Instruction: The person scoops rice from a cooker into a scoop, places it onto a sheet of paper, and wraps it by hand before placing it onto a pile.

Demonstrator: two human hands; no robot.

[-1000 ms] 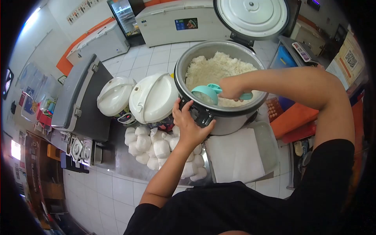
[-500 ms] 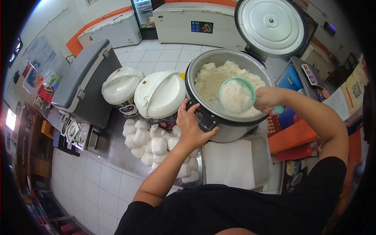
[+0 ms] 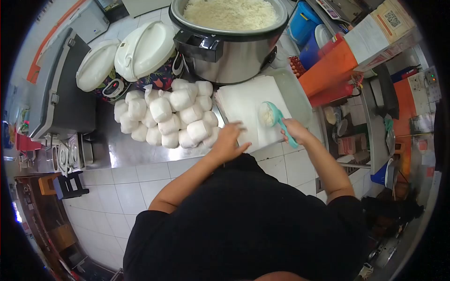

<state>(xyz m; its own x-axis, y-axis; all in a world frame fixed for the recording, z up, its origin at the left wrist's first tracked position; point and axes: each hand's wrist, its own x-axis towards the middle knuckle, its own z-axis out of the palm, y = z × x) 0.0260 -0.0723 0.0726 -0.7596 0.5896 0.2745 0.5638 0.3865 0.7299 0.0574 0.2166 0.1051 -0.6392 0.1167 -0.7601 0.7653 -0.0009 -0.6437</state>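
Note:
My right hand [image 3: 294, 132] is closed around the handle of a teal scoop [image 3: 276, 112]. Cooked rice [image 3: 267, 115] shows in its bowl, which is over a stack of white paper sheets [image 3: 248, 100]. At the near left corner of that stack is my left hand [image 3: 231, 143], fingers spread and holding nothing. To its left, white wrapped bundles [image 3: 169, 122] lie piled on the metal table [image 3: 119, 154]. Beyond the paper stands a large open rice cooker [image 3: 229, 58] with a mass of cooked rice [image 3: 229, 13] inside.
Two lidded rice cookers with flowered sides, one larger [image 3: 143, 51] and one smaller [image 3: 97, 65], stand behind the bundles. A grey cooler box [image 3: 63, 86] is at the left. The paper rests on a pale tray [image 3: 295, 93]. An orange panel [image 3: 328, 70] and an egg tray [image 3: 296, 66] are at the right.
My right hand has brought the rice-filled scoop out of the big cooker and over the paper. My left hand has left the cooker's side for the paper's edge. The view has tilted down.

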